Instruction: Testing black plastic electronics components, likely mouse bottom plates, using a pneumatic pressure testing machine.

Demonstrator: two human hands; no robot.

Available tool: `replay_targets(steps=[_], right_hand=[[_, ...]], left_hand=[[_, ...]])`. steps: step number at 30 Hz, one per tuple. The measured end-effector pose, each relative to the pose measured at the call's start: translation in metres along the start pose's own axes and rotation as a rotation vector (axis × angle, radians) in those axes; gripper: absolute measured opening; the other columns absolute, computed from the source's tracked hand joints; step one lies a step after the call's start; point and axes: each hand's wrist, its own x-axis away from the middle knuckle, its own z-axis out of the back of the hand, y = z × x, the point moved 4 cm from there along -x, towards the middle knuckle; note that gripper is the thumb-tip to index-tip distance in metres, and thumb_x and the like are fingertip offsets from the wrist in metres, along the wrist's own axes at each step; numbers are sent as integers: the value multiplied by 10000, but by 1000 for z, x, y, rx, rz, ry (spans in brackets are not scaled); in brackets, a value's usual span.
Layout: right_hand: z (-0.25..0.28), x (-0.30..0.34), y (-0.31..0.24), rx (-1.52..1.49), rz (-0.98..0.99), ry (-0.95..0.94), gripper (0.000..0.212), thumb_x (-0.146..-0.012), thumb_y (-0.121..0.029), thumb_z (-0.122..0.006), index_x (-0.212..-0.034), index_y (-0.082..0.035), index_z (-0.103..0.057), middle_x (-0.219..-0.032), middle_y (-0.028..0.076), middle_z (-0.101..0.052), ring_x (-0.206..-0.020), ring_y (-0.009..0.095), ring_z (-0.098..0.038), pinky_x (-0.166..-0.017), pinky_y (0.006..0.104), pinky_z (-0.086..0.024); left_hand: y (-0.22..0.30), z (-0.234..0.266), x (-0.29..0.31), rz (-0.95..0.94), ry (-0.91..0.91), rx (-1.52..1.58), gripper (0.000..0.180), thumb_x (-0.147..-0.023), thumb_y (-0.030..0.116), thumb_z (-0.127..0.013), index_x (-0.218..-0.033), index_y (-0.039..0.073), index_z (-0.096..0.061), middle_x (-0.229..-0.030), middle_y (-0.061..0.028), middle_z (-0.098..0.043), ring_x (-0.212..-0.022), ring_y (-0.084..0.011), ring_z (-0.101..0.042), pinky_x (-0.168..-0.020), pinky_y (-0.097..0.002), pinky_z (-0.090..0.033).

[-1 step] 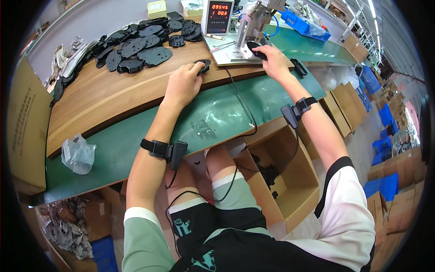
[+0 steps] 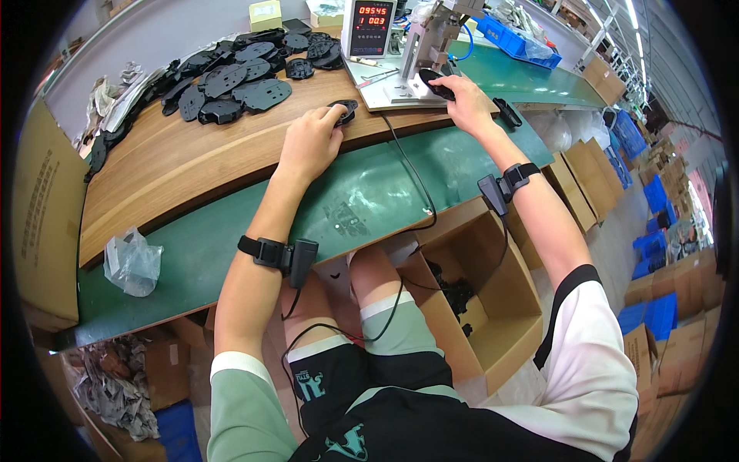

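Note:
My left hand (image 2: 310, 143) is over the near right part of the wooden board, its fingers closed on a small black plastic part (image 2: 344, 112). My right hand (image 2: 466, 104) grips a black oval plastic part (image 2: 436, 85) at the base of a metal bench press (image 2: 425, 48). That part is tilted, and the fingers cover some of it. Beside my right wrist lies another black part (image 2: 506, 113). Many flat black plastic parts (image 2: 262, 94) are heaped on the wooden board (image 2: 192, 158), left of the press.
A counter box (image 2: 369, 29) with red digits stands by the press. A black cable (image 2: 408, 165) hangs over the green table edge. Below is an open carton (image 2: 500, 331) with black pieces. A plastic bag (image 2: 133, 262) lies left; a blue crate (image 2: 519, 42) stands far right.

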Motion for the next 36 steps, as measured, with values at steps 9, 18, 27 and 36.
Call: replay_targets(steps=[9,18,27,36], right_hand=[[3,-12,-5,38,-23,-87,487,-769,98,-617,-1175,-118,-777,-1143,143,-747,-1110,372,-698,-974,452,-554],[-11,3,-3,4,-65,53,558,-754,129,-567,-1214,-120,-762,-1125,141,-721,-1069,398,-686,-936,474,-543],[-16,5,-7,-30,-102,104,531,-753,139,-562,-1181,-99,-764,-1099,140,-707,-1055,397,-673,-933,476,-534],[-25,10,-14,-75,-134,236,475,-779,118,-546,-1139,-99,-767,-1087,123,-692,-1081,381,-634,-964,474,-521]], left_hand=[[-5,0,0,-10,9,-12,312,-924,95,-681,-1235,94,-653,-1096,-164,-729,-1008,-391,-694,-875,-498,-561],[-5,0,-1,50,-11,40,304,-913,90,-667,-1217,83,-660,-1106,-164,-724,-1068,-381,-684,-921,-492,-554],[-10,0,0,53,6,33,306,-907,81,-656,-1213,85,-663,-1117,-160,-710,-1120,-379,-657,-961,-493,-540],[-10,-1,2,28,19,46,302,-910,76,-654,-1212,79,-664,-1151,-168,-701,-1150,-380,-643,-991,-488,-528]])
